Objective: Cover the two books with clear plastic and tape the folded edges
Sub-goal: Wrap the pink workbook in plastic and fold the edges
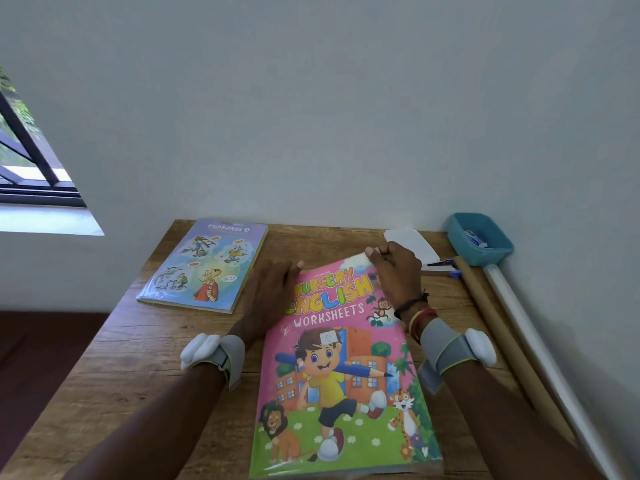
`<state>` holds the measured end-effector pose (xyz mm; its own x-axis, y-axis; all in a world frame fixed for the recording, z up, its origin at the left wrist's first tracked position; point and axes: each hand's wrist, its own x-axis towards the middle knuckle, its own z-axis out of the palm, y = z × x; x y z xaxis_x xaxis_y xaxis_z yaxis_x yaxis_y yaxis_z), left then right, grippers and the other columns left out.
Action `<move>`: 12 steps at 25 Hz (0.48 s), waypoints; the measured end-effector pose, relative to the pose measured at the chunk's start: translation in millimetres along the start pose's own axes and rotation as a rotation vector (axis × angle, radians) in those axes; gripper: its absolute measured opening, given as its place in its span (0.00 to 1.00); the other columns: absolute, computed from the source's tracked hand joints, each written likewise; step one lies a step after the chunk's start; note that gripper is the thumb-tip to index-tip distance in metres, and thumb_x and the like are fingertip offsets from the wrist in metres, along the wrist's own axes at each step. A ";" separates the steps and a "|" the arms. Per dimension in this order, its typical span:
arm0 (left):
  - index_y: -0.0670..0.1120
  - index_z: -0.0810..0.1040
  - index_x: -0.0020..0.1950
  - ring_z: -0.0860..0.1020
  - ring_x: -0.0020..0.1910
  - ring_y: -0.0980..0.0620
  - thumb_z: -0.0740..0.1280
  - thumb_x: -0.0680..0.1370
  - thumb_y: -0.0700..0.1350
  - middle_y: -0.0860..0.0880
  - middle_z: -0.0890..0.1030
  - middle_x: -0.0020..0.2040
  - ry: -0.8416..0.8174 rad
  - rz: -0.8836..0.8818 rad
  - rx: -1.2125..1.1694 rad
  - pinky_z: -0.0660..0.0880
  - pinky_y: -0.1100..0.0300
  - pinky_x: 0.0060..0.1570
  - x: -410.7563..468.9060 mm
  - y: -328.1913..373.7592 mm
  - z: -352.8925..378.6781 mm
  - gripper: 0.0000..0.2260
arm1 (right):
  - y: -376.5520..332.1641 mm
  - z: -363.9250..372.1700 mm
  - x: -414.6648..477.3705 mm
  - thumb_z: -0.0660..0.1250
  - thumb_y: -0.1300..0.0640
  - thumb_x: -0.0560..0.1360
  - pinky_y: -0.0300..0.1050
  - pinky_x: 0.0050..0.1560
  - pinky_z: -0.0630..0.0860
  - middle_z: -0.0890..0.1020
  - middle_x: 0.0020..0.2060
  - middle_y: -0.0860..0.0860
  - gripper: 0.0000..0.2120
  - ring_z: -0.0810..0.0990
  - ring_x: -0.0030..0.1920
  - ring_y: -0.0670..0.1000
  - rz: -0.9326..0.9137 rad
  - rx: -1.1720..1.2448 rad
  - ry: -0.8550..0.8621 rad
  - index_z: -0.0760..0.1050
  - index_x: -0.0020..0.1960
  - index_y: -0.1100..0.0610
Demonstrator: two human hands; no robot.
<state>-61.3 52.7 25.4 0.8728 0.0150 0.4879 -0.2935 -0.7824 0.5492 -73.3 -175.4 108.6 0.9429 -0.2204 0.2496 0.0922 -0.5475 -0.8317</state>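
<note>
Head view: a pink book (pixel 341 396) lettered "NURSERY ENGLISH WORKSHEETS" lies mid-table (pixel 138 358), wrapped in glossy clear plastic (pixel 431 445). The left hand (pixel 270 292) rests with straight fingers at the book's upper left edge. The right hand (pixel 394 271) pinches its upper right corner. A blue comic book (pixel 204 265), its title too blurred to read, lies well apart at the far left. Scissors (pixel 441 263) lie near a blue tray (pixel 498 251).

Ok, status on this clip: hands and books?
Left hand flat on worksheet book's left edge. Right hand pinches its top corner. Comic book apart, far left. Nothing in the way.
</note>
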 end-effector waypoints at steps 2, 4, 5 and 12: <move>0.50 0.71 0.36 0.73 0.32 0.52 0.53 0.83 0.60 0.52 0.74 0.31 0.013 -0.001 -0.001 0.72 0.51 0.36 0.5 -1.3 -0.1 0.21 | -0.3 1.5 -1.3 0.67 0.54 0.77 0.41 0.38 0.71 0.79 0.34 0.49 0.10 0.77 0.36 0.45 -0.027 0.012 0.011 0.75 0.39 0.58; 0.48 0.71 0.35 0.73 0.30 0.53 0.53 0.83 0.59 0.51 0.73 0.30 0.010 -0.008 -0.014 0.72 0.50 0.34 0.5 -1.0 -0.5 0.22 | 0.7 1.5 -2.6 0.67 0.54 0.77 0.40 0.38 0.71 0.80 0.34 0.49 0.10 0.77 0.36 0.44 -0.036 0.025 0.024 0.76 0.40 0.59; 0.49 0.71 0.35 0.73 0.30 0.54 0.54 0.83 0.59 0.52 0.73 0.30 0.001 -0.009 -0.016 0.72 0.50 0.34 1.3 -1.4 -1.0 0.22 | 2.7 1.4 -2.0 0.68 0.54 0.76 0.41 0.38 0.72 0.80 0.34 0.50 0.10 0.77 0.36 0.45 -0.026 0.040 0.029 0.77 0.40 0.60; 0.47 0.82 0.38 0.76 0.38 0.51 0.69 0.77 0.54 0.50 0.79 0.36 -0.011 0.083 0.206 0.72 0.51 0.43 -2.3 4.1 -5.3 0.13 | 36.6 9.7 0.7 0.71 0.57 0.73 0.50 0.45 0.78 0.82 0.37 0.53 0.07 0.82 0.42 0.54 0.147 0.111 0.055 0.76 0.38 0.57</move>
<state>-66.6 52.8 30.1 0.8536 -0.0604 0.5175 -0.2795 -0.8913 0.3570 -66.1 -187.8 73.5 0.9302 -0.3369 0.1455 -0.0076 -0.4140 -0.9102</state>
